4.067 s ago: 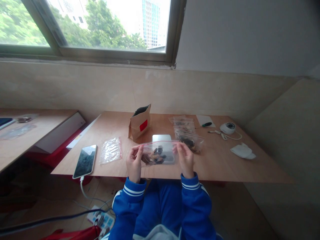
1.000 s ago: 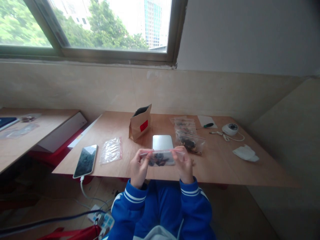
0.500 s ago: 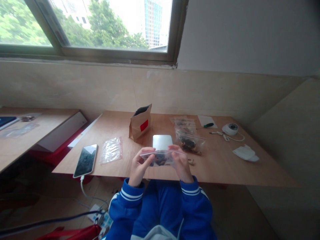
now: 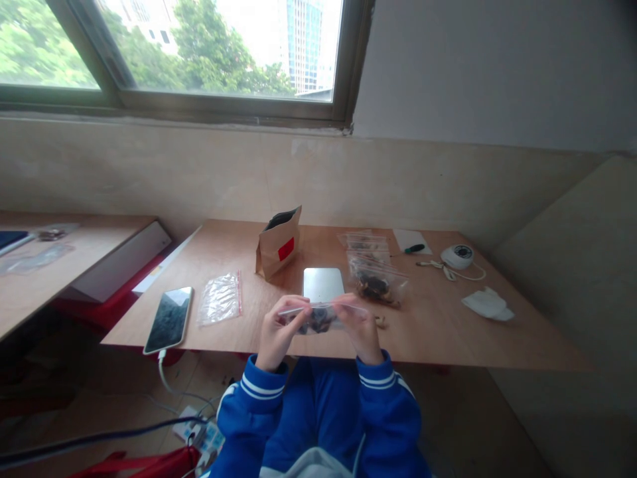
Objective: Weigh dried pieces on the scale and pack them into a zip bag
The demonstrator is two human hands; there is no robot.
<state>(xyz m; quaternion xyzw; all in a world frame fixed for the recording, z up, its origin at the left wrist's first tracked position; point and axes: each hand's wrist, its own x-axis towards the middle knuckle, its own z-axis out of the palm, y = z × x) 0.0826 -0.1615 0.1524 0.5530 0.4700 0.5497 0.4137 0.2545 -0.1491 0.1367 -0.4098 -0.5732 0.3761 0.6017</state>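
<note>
Both hands hold a small clear zip bag (image 4: 318, 317) with dark pieces inside, just above the near edge of the wooden table (image 4: 448, 332). My left hand (image 4: 276, 335) pinches the bag's left end along the seal. At the right end, my right hand (image 4: 361, 328) pinches the same seal. Right behind the bag lies a small silver scale (image 4: 323, 283). Blue sleeves with white stripes cover both wrists.
A brown paper pouch (image 4: 279, 244) with a red label stands open behind the scale. Filled zip bags (image 4: 375, 279) lie to the right, an empty zip bag (image 4: 220, 299) and a charging phone (image 4: 169, 319) to the left. A white round device (image 4: 456, 255) and a tissue (image 4: 485, 303) sit far right.
Since four seconds ago the bag has tipped from upright to nearly flat and come lower and closer. In the last second the fingers have shifted inward along the seal.
</note>
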